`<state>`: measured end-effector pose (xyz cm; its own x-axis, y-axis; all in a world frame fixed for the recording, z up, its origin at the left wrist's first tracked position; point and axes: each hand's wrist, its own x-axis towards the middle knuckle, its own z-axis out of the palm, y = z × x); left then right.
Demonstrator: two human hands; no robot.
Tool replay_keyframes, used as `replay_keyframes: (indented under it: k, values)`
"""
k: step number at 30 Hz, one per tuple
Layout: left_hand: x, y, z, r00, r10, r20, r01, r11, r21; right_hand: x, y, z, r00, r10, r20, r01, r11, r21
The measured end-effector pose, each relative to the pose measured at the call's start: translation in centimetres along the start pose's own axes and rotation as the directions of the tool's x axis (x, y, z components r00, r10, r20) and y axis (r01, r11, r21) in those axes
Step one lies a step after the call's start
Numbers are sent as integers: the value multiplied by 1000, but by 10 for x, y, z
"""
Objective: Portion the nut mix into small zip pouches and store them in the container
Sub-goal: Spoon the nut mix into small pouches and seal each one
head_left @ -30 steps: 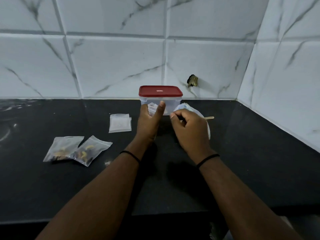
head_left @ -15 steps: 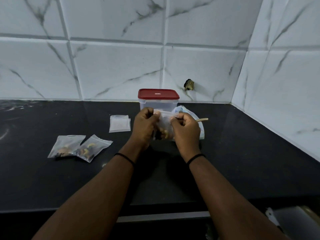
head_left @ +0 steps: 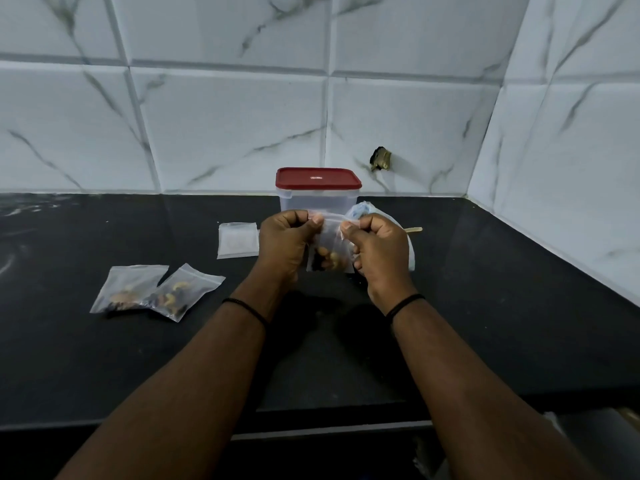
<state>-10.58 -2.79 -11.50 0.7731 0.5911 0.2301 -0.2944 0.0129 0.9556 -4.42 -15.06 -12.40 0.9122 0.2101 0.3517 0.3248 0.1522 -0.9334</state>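
A single wide-angle view comes from the person's head, looking forward and down along both forearms at the black stone countertop (head_left: 485,306). It faces the white marble-veined tiled wall (head_left: 225,133), with a wall corner at right. The hands sit close, mid-frame. Straight tile lines bow toward the edges. No second view shares the scene.

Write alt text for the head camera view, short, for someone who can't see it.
Left hand and right hand pinch the top of a nut-filled zip pouch above a black counter. Two filled pouches lie left; a red-lidded container stands behind.
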Motion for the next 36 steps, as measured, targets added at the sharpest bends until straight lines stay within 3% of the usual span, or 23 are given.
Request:
replay_keyframes:
  k: [4, 7, 10, 14, 17, 21, 25, 31, 33, 36]
  values:
    - [1, 4, -5, 999, -20, -46, 16, 997, -71, -2, -6, -3, 998, 55, 26, -57, 995, 82]
    - [-3, 7, -5, 998, -2, -60, 0, 999, -39, -1, 0, -3, 999, 36, -36, -34, 998, 44]
    - [-13, 13, -8, 997, 22, -71, -22, 1000, 5, -3, 2, -2, 996, -39, -78, 36, 998, -44]
    - [-26, 20, -31, 989, 54, -138, -45, 997, 67, -23, -9, 19, 984, -180, -19, 175, 973, -150]
    - [-35, 28, -61, 980, 30, -198, 6, 984, 177, -44, -12, 57, 999, 23, 38, -21, 999, -49]
    - [-43, 27, -117, 963, 27, -268, 79, 924, 375, -63, -12, 91, 935, 263, 239, -254, 965, -69]
    - [-47, 23, -152, 958, 43, -284, 146, 778, 611, -68, -4, 114, 881, 339, 331, -258, 929, -265]
    - [-35, 24, -157, 957, 68, -283, 218, 477, 852, -51, 9, 128, 915, 235, 328, 35, 763, -646]
    - [-32, 21, -156, 951, 92, -296, 236, 406, 883, -47, 12, 129, 928, 196, 317, 80, 727, -682]
    - [-29, 18, -151, 949, 180, -257, 192, 315, 929, -35, 17, 128, 966, 100, 236, 69, 784, -617]
